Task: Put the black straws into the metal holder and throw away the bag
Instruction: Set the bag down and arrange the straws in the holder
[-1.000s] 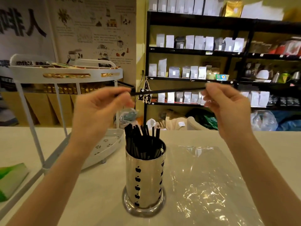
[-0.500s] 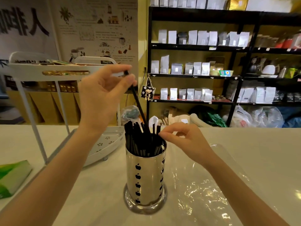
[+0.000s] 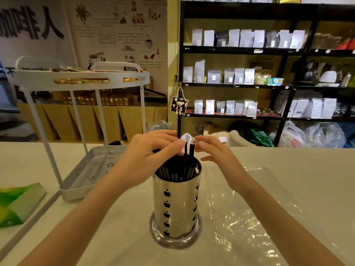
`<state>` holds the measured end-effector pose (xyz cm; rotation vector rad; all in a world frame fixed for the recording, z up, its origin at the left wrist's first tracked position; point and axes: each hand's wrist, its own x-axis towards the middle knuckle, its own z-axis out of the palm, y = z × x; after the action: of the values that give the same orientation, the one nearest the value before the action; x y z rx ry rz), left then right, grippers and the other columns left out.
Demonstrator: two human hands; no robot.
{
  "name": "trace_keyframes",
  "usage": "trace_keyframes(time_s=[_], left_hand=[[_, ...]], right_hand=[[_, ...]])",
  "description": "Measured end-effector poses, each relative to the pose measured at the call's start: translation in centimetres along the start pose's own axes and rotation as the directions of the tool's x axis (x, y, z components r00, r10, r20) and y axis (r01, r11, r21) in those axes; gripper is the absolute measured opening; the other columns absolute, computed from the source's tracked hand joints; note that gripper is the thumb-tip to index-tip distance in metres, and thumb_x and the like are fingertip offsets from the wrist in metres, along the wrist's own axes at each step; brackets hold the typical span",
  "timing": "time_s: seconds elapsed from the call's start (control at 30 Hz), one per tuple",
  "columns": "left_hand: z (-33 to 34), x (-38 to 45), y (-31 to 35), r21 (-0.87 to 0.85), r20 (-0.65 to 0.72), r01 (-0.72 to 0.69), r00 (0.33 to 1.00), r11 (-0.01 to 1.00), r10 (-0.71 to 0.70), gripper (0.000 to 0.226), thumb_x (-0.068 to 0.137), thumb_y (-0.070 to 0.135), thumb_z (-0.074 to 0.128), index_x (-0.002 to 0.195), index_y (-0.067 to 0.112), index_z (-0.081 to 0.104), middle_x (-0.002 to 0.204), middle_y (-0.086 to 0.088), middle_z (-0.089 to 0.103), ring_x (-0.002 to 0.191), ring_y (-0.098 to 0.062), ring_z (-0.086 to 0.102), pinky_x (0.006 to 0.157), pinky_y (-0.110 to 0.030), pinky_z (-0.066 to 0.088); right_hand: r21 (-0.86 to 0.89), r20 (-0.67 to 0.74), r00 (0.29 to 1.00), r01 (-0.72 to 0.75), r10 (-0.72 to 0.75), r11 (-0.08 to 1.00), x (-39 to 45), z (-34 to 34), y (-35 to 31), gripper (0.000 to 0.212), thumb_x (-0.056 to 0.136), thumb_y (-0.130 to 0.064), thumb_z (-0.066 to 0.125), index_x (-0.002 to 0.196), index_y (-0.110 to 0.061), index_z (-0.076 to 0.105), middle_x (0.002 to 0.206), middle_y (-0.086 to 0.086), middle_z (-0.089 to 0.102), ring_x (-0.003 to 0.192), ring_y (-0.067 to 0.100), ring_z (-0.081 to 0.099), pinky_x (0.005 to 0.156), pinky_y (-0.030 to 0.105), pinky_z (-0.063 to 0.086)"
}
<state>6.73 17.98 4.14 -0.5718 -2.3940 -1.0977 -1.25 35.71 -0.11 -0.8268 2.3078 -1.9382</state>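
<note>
A shiny metal holder with apple-shaped cut-outs stands on the pale counter, filled with black straws whose tops stick out above the rim. My left hand hovers over the holder's left rim, thumb and forefinger pinched on the top of one straw. My right hand is just right of the straw tops, fingers apart, fingertips close to them and holding nothing. The clear plastic bag lies flat and crinkled on the counter, right of the holder and under my right forearm.
A white two-tier rack stands at the left, its lower tray close to my left arm. A green packet lies at the left edge. Black shelves with pouches stand beyond the counter.
My left hand has come down with the straw, which now stands in the holder. My right hand has risen slightly and moved beside the straw tops.
</note>
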Motion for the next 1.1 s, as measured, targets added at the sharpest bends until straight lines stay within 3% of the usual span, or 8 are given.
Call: trace_keyframes(time_s=[0.17, 0.27, 0.37, 0.5, 0.67, 0.8, 0.9, 1.1], left_hand=[[-0.9, -1.4, -1.3, -0.083, 0.016, 0.131, 0.991, 0.988, -0.13, 0.093, 0.037, 0.089, 0.046, 0.12, 0.059, 0.02, 0.129, 0.043, 0.018, 0.116, 0.029, 0.018, 0.099, -0.014, 0.023], [-0.4, -2.2, -2.5, -0.108, 0.154, 0.294, 0.949, 0.95, -0.276, 0.129, 0.019, 0.088, 0.054, 0.13, 0.054, -0.004, 0.127, 0.045, 0.005, 0.121, 0.019, 0.012, 0.104, -0.02, 0.018], [0.4, -2.0, -2.5, -0.151, 0.241, 0.33, 0.927, 0.932, -0.289, 0.103, 0.022, 0.079, 0.065, 0.112, 0.064, 0.016, 0.117, 0.047, 0.028, 0.107, 0.029, 0.028, 0.088, -0.002, 0.029], [1.0, -1.7, -1.8, -0.163, 0.206, 0.331, 0.933, 0.929, -0.296, 0.061, 0.045, 0.054, 0.078, 0.093, 0.053, 0.04, 0.101, 0.032, 0.05, 0.091, 0.017, 0.048, 0.068, 0.0, 0.041], [1.3, -1.7, -1.1, -0.278, 0.171, 0.241, 0.965, 0.93, -0.199, 0.037, 0.061, 0.033, 0.066, 0.09, 0.046, 0.046, 0.085, 0.029, 0.063, 0.083, 0.025, 0.051, 0.062, 0.0, 0.042], [1.9, -1.9, -1.0, -0.265, 0.113, 0.225, 0.973, 0.938, -0.202, 0.044, 0.063, 0.043, 0.061, 0.099, 0.051, 0.038, 0.101, 0.023, 0.055, 0.086, 0.023, 0.05, 0.066, -0.003, 0.045], [2.3, -1.8, -1.0, -0.24, 0.088, 0.193, 0.98, 0.951, -0.177, 0.04, 0.062, 0.049, 0.057, 0.097, 0.053, 0.039, 0.105, 0.019, 0.056, 0.094, 0.012, 0.052, 0.076, -0.01, 0.049], [2.8, -2.1, -1.0, -0.236, -0.021, 0.087, 0.995, 0.968, -0.095, 0.049, 0.069, 0.048, 0.061, 0.112, 0.052, 0.038, 0.109, 0.025, 0.055, 0.101, 0.014, 0.05, 0.08, -0.008, 0.047]], right_hand=[[-0.034, 0.369, 0.929, -0.013, 0.024, 0.999, 0.4, -0.7, 1.6, 0.082, 0.072, -0.054, 0.064, 0.14, -0.034, 0.023, 0.14, -0.022, 0.03, 0.138, 0.003, 0.028, 0.104, 0.017, 0.028], [-0.108, 0.502, 0.864, 0.031, 0.028, 0.994, 0.0, -0.6, 0.1, 0.106, 0.041, -0.067, 0.077, 0.131, -0.05, 0.024, 0.132, -0.04, 0.03, 0.123, -0.022, 0.031, 0.094, -0.001, 0.029], [-0.222, 0.483, 0.876, 0.13, -0.007, 0.966, 0.0, 0.3, -1.5, 0.074, 0.054, -0.041, 0.079, 0.116, -0.052, 0.039, 0.116, -0.037, 0.049, 0.109, -0.02, 0.047, 0.082, -0.002, 0.037], [-0.231, 0.465, 0.884, 0.159, -0.035, 0.96, -0.1, 0.8, -2.6, 0.059, 0.07, -0.02, 0.077, 0.108, -0.05, 0.043, 0.093, -0.043, 0.057, 0.094, -0.019, 0.053, 0.073, 0.001, 0.042], [-0.258, 0.453, 0.888, 0.217, -0.081, 0.941, -1.2, 0.9, -3.6, 0.039, 0.08, -0.015, 0.068, 0.1, -0.045, 0.052, 0.085, -0.038, 0.059, 0.087, -0.015, 0.055, 0.072, 0.004, 0.043], [-0.263, 0.46, 0.884, 0.227, -0.084, 0.938, -2.2, 1.2, -3.9, 0.034, 0.091, -0.016, 0.053, 0.104, -0.048, 0.048, 0.091, -0.041, 0.058, 0.094, -0.016, 0.053, 0.085, 0.006, 0.041], [-0.397, 0.417, 0.903, 0.282, -0.102, 0.874, -2.4, 1.7, -3.9, 0.026, 0.092, -0.034, 0.044, 0.108, -0.055, 0.04, 0.1, -0.039, 0.051, 0.105, -0.011, 0.046, 0.115, 0.041, 0.021], [-0.381, 0.344, 0.925, 0.293, -0.16, 0.877, -3.0, 1.8, -3.6, 0.046, 0.089, -0.039, 0.045, 0.134, -0.034, 0.038, 0.124, -0.021, 0.05, 0.117, -0.003, 0.04, 0.111, 0.054, 0.025]])
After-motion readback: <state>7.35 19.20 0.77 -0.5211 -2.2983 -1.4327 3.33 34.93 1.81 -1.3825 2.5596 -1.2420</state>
